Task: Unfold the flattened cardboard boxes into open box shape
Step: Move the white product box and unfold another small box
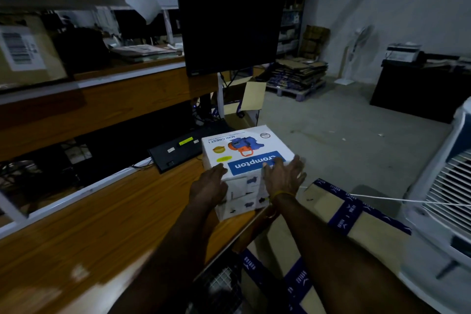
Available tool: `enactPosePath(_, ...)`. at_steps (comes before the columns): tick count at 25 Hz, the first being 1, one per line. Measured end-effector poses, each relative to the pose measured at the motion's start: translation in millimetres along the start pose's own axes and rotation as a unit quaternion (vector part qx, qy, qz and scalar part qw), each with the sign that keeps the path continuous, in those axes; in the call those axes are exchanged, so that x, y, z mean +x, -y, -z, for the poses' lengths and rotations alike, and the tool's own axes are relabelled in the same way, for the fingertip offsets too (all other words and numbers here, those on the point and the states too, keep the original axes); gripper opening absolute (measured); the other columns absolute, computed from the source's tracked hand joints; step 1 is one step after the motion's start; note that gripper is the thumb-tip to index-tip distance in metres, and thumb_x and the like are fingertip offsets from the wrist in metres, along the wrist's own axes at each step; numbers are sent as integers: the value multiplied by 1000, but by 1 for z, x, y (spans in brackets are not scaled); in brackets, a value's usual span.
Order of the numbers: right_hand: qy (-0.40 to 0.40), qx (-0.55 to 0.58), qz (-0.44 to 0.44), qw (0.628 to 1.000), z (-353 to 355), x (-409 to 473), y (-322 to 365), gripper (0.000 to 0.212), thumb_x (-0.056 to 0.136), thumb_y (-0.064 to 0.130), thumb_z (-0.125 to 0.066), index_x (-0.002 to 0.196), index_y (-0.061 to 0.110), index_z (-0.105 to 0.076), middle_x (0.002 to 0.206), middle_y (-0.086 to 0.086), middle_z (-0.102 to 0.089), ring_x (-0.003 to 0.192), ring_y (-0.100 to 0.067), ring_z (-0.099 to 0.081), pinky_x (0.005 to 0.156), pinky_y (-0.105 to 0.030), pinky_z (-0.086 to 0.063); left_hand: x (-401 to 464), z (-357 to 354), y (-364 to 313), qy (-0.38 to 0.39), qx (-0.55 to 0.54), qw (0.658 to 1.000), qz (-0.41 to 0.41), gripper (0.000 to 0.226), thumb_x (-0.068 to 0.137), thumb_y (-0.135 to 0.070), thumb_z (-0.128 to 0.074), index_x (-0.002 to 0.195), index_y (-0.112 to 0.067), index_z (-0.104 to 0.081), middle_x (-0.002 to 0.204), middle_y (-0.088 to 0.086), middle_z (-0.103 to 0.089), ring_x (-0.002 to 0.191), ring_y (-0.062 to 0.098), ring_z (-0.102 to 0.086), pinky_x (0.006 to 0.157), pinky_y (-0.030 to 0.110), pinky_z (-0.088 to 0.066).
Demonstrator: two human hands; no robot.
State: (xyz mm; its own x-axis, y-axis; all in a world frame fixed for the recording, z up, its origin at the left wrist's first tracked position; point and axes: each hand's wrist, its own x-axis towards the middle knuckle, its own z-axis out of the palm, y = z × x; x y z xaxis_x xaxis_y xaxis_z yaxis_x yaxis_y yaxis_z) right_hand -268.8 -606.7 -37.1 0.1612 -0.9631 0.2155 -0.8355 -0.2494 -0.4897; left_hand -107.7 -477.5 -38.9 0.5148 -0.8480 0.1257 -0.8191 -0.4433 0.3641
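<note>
White printed cardboard box (248,158) with blue lettering stands at the wooden desk's (102,224) far right corner, beside a black keyboard (183,146). Left hand (210,183) and right hand (284,176) press its near edge with flat, outstretched fingers.

arms: two bare arms, no sleeves showing
left hand (209,183): nothing on it, no ring or band to see
right hand (285,177): thin yellow band (280,194) round the wrist

White box (244,150), blue logo band; brown carton (339,214), blue tape.
</note>
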Motion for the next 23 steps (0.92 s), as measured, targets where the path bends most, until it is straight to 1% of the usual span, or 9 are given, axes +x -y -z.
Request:
enactPosePath(1, -8, 8, -16, 1000, -2, 6, -5, 51, 95, 56, -48, 138, 28, -45, 155, -21, -19, 145, -40, -15, 114, -60, -17, 0, 1, 5, -12, -6, 1000, 11, 55, 96, -39, -50, 149, -33, -35, 157, -7, -33, 139, 19, -36, 105, 40, -41)
enactPosePath(3, 10, 55, -41, 998, -3, 18, -10, 59, 95, 55, -49, 144, 26, -37, 149, -21, -28, 139, -39, -29, 111, -56, -28, 4, 4, 10, -30, -23, 999, 12, 52, 95, -43, -53, 145, -32, -41, 154, -7, -39, 135, 20, -41, 99, 37, -44)
enactPosePath(6, 41, 119, -69, 990, -8, 32, -11, 74, 92, 54, -55, 150, 18, -27, 141, -21, -38, 125, -38, -47, 93, -47, -47, 17, -1, 5, -43, -70, 996, 39, 46, 95, -55, -51, 135, -31, -49, 150, -2, -36, 129, 23, -47, 89, 33, -46)
enactPosePath(8, 23, 145, -80, 986, -13, 39, -11, 78, 87, 54, -63, 145, 11, -36, 135, -21, -44, 121, -38, -48, 90, -47, -50, 22, -9, -4, -60, -132, 982, 124, 48, 94, -58, -51, 136, -34, -47, 151, 7, -32, 126, 30, -49, 89, 36, -47)
enactPosePath(10, 10, 167, -88, 982, -19, 40, -10, 71, 85, 55, -65, 135, 8, -48, 129, -20, -46, 118, -38, -49, 88, -46, -50, 22, -15, -7, -89, -175, 965, 173, 49, 94, -57, -54, 137, -35, -47, 145, 12, -41, 124, 32, -51, 89, 36, -47)
enactPosePath(14, 32, 179, -76, 980, -17, 24, -2, 64, 90, 56, -60, 139, 17, -46, 136, -16, -41, 123, -35, -46, 90, -44, -48, 12, -14, 2, -148, -180, 953, 192, 44, 92, -50, -61, 130, -30, -58, 139, 10, -49, 122, 27, -51, 85, 29, -42)
enactPosePath(16, 41, 178, -34, 983, -15, 8, 1, 52, 93, 53, -56, 138, 27, -48, 137, -15, -37, 123, -34, -43, 90, -45, -48, -4, -14, 6, -184, -188, 945, 195, 41, 92, -48, -63, 127, -27, -62, 138, 12, -48, 118, 27, -54, 83, 28, -43)
enactPosePath(18, 47, 189, -7, 981, -13, -8, 5, 45, 95, 50, -56, 135, 31, -52, 135, -15, -36, 123, -35, -42, 88, -45, -50, -24, -11, 8, -209, -185, 939, 200, 39, 93, -46, -62, 126, -26, -63, 140, 15, -44, 118, 30, -54, 84, 32, -48)
enactPosePath(23, 68, 192, 22, 979, -15, -68, 23, 54, 90, 53, -62, 137, 30, -47, 135, -15, -37, 123, -36, -42, 85, -43, -50, -93, 8, 34, -213, -164, 932, 245, 40, 93, -47, -60, 128, -29, -61, 140, 18, -42, 119, 33, -54, 82, 36, -51)
